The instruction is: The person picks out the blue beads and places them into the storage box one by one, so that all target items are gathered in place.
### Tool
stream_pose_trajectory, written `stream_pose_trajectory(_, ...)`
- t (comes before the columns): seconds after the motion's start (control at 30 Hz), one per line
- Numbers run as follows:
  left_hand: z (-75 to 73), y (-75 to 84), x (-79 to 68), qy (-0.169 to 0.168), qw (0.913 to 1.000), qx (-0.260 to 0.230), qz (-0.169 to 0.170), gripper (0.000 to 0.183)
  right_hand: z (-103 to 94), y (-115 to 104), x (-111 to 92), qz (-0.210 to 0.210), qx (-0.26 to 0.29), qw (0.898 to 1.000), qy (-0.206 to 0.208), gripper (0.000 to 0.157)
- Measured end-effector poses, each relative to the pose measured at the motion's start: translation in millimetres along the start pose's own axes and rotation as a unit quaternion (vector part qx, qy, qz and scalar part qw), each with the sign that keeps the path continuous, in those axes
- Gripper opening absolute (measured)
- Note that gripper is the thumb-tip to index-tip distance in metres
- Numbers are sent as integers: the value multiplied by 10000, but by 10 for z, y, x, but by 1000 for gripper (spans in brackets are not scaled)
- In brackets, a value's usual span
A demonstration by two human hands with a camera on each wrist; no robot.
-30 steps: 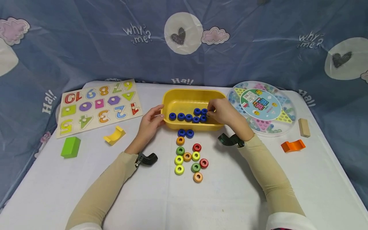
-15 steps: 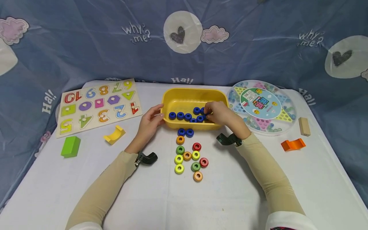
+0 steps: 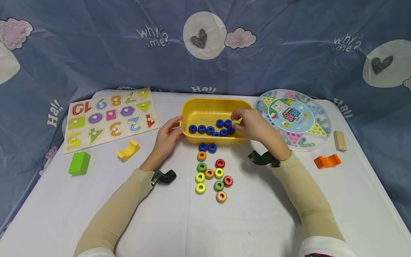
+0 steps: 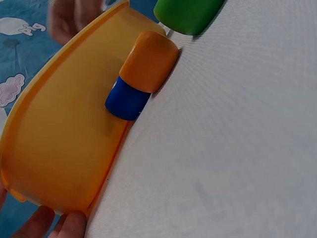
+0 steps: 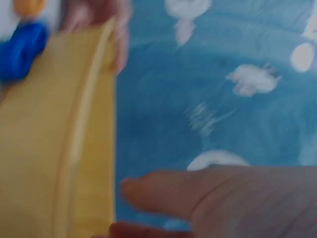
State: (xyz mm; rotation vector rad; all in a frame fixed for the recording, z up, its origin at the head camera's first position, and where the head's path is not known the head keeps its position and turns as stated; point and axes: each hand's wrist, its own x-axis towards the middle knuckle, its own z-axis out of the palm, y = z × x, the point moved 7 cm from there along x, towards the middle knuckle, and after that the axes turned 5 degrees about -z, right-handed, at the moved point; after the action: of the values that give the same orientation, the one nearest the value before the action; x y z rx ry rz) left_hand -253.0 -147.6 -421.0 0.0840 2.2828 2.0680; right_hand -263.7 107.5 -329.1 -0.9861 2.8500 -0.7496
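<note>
While the left hand steadies the yellow oblong plastic tray from its left end, the right hand is over the right end, above the near wall. Left: fingertips and thumb against the outside of the end wall, digits relaxed, touching rather than clenched. Right: grip unclenched, thumb and index bent and parted, fingertips just beside the rightmost blue round beads; the right wrist view is blurred, but shows the same gap.

Tray sits at the middle of the far part of the white cloth-covered table. Inside: eight blue round beads with centre holes, mostly strung out along the near wall, two set further back on the right. Two more blue beads are on the cloth at the tray's near side. Just in front of those, a loose cluster: orange ring bead, green, yellow and red ones.

Left side: wooden number-and-shape puzzle board, green rectangular block, yellow arched block. Right side: round clear marble-game case, plain wooden block, orange arched block. Blue printed cloth backdrop behind.
</note>
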Motion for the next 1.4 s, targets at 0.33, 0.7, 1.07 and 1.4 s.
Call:
stream_pose_trajectory(0.33, 31, 189, -92, -113, 9999, -55, -67, 44, 537, -501, -461, -1810, 540, 9766, -1026, 17)
stream_pose_trajectory(0.7, 18, 85, -60, -88, 9999, -60, -101, 45, 857, -416, -457, -1806, 731, 9708, -1399, 19)
stream_pose_trajectory(1.07, -40, -11, 6, 9, 10000, 31, 82, 43, 854, -409, -407, -1738, 859, 9708, -1416, 18)
stream_pose_trajectory(1.4, -19, -12, 5, 9, 10000, -62, 69, 43, 141, -334, -160, -1403, 1128, 9836, 89, 19)
